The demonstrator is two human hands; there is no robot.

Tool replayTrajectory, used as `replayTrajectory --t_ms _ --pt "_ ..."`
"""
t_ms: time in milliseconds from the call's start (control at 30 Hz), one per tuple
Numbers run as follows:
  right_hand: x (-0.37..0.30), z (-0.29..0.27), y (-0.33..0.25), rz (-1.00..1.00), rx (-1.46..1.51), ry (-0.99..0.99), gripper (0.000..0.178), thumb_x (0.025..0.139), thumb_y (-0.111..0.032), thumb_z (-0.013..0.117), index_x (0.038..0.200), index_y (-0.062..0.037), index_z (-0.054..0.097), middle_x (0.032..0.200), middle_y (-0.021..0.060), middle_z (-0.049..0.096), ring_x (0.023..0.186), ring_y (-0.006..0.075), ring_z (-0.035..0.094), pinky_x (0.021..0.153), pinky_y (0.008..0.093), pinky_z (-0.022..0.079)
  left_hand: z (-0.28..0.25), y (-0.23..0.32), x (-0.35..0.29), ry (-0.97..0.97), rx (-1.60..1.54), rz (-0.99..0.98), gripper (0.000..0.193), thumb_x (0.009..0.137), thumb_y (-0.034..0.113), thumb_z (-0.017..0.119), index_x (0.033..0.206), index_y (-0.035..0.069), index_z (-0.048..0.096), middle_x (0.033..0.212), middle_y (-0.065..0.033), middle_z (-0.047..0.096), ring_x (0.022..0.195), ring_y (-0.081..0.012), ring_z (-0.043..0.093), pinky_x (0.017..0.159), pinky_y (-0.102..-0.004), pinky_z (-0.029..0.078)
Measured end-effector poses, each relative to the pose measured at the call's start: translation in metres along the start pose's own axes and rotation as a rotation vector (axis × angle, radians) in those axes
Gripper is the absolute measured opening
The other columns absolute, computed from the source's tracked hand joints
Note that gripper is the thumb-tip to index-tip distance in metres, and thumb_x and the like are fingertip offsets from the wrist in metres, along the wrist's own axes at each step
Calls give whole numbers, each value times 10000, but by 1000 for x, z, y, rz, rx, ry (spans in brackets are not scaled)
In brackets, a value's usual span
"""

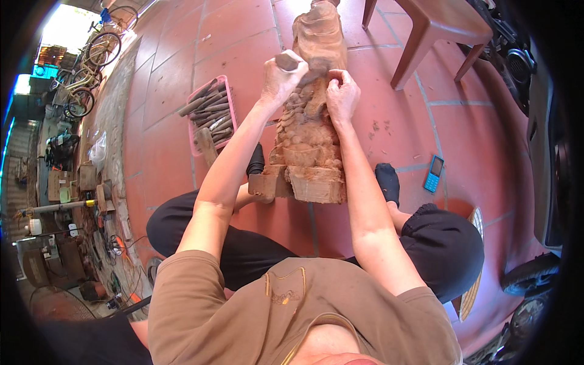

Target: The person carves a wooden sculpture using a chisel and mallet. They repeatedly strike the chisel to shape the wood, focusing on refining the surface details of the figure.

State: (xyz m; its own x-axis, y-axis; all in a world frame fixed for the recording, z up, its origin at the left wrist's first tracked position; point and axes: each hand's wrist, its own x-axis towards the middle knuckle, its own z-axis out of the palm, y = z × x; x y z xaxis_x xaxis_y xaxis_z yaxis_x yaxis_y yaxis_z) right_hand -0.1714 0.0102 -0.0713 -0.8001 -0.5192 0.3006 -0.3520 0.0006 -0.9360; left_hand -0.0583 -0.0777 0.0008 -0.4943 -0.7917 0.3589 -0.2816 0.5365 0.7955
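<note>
Clasping handle [286, 62], left hand [282, 82] by lumpy brown carving [308, 137], grip of right hand [342, 96] unclear.

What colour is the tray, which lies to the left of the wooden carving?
The tray is pink; it shows best in the head view.

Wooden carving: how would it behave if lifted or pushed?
The carving looks like thick wood, so probably stiff and fairly heavy. Its blocky, squared base suggests it would drag rather than roll freely. The raised, knobbly details might chip if knocked, though the rough surface likely offers decent grip.
</note>
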Motion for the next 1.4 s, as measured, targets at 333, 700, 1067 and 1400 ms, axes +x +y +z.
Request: replayTrajectory --t_ms 333,700,1067,1400 --pt "-3 0 -4 -17 16 -10 161 820 -16 565 936 -24 675 914 148 699 855 306 678 777 391 522 14 -11 4 136 -29 51 64 816 84 677 795 25 661 712 0 671 683 -71 620 650 -250 501" --pt "-3 3 -3 -38 6 -12 157 822 -10 554 926 -28 670 915 150 697 851 304 675 780 384 523 11 -22 10 229 -227 -92 71 827 91 692 823 29 659 711 -23 665 637 -82 607 592 -238 489" --pt "-3 4 0 -22 11 -8 161 821 -14 557 932 -24 674 899 150 700 838 297 683 772 381 527 2 -2 -7 237 -394 -241 167 827 136 694 738 9 630 641 -30 642 527 -102 616 511 -241 506" --pt "-2 3 -3 -16 28 -16 157 826 -17 556 933 -20 671 908 153 700 854 306 679 777 383 524 16 -13 14 217 132 147 128 833 145 713 780 40 663 696 -1 657 629 -90 617 597 -261 495"
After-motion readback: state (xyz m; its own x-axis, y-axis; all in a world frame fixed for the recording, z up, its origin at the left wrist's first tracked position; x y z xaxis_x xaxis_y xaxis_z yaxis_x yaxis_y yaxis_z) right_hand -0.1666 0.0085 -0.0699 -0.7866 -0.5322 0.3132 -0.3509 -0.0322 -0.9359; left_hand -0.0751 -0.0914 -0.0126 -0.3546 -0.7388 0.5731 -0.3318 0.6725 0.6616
